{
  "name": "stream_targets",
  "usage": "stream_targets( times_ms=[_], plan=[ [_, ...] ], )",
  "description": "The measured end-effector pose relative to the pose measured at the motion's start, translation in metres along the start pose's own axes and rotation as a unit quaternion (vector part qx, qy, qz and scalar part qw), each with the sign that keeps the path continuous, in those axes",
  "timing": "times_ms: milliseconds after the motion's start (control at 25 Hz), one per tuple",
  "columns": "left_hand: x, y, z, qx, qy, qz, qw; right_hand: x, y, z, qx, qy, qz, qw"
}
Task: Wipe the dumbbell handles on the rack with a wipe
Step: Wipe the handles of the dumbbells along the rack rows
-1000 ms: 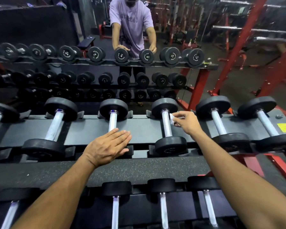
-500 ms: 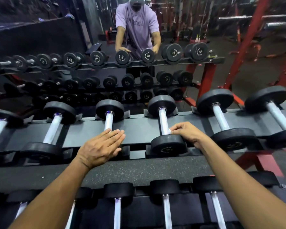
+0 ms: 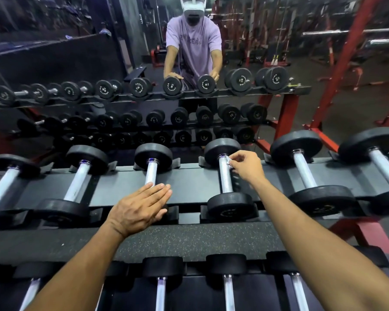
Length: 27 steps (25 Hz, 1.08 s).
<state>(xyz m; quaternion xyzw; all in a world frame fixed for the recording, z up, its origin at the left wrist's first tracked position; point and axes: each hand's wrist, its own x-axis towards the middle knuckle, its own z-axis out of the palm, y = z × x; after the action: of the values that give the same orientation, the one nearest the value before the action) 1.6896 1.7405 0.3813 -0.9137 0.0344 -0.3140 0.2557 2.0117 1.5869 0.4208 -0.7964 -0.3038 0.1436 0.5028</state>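
Several black dumbbells with chrome handles lie on the top tier of the rack [image 3: 189, 178]. My right hand [image 3: 247, 166] pinches a small white wipe [image 3: 227, 160] against the far end of one dumbbell handle [image 3: 225, 178], just below its far head. My left hand [image 3: 139, 209] lies flat, fingers together, on the near head of the neighbouring dumbbell, whose handle [image 3: 151, 173] shows above my fingertips. That near head is hidden under my palm.
A lower tier [image 3: 189, 288] holds more dumbbells near the bottom edge. A speckled rubber strip [image 3: 189, 239] runs between tiers. A mirror behind shows a person in a purple shirt [image 3: 193, 46] and the rack's reflection. Red frame posts [image 3: 288, 117] stand at right.
My right hand has slid with the wipe from the near end of the handle up to its far end. My left hand has stayed on the neighbouring dumbbell.
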Motion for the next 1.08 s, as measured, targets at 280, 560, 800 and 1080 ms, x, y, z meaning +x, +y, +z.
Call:
stream_targets(
  times_ms=[280,560,800,1080],
  plan=[
    [-0.003,0.000,0.003,0.000,-0.002,-0.001,1.000,-0.034,0.024,-0.027,0.023,-0.210,0.082,0.974],
    [-0.004,0.000,0.003,0.007,0.000,-0.001,1.000,-0.025,-0.017,-0.033,-0.315,-0.123,-0.289,0.896],
    [-0.006,-0.001,0.005,0.001,0.004,-0.004,1.000,0.015,-0.056,0.001,-0.613,-0.209,-0.504,0.571],
    [-0.009,-0.003,0.005,-0.004,0.005,-0.013,1.000,0.007,-0.062,0.011,-0.700,-0.227,-0.483,0.474]
  ],
)
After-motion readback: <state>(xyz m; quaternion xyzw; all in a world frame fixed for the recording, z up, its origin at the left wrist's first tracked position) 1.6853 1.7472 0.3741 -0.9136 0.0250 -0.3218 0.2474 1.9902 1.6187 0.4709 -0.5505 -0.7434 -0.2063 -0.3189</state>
